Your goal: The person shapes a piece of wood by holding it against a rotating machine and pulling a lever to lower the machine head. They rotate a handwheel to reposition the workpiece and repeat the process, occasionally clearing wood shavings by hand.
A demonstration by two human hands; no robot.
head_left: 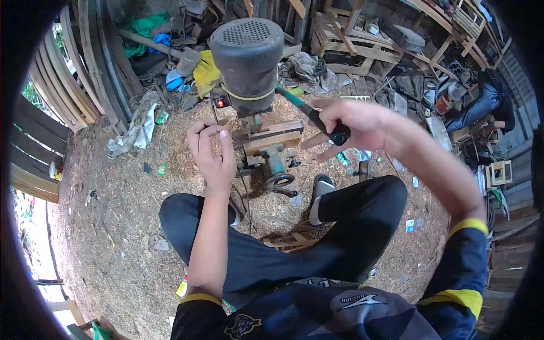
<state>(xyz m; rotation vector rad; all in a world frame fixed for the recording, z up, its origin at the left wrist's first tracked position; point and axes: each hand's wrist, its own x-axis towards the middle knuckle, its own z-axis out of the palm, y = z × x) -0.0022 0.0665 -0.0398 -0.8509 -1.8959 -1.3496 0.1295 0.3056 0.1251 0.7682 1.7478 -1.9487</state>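
Note:
A machine with a dark, vented motor housing [247, 62] stands upright in front of me. Beneath it, a wooden piece [272, 143] sits at the clamp, above a green mount with a handwheel [280, 180]. My left hand [212, 148] is raised at the machine's left side, fingers bent and apart, with nothing visible in it. On the right, a green lever with a black grip [320, 120] slants down from the machine. My right hand [345, 126] is at that grip, thumb and a finger around it, the other fingers spread.
Wood shavings cover the ground [136, 209]. Planks [73, 73] lean at the left. A wooden rack [362, 51], rags and scrap lie at the back. Another person's dark-clothed legs [481, 105] show at the far right. My knees flank the machine's base.

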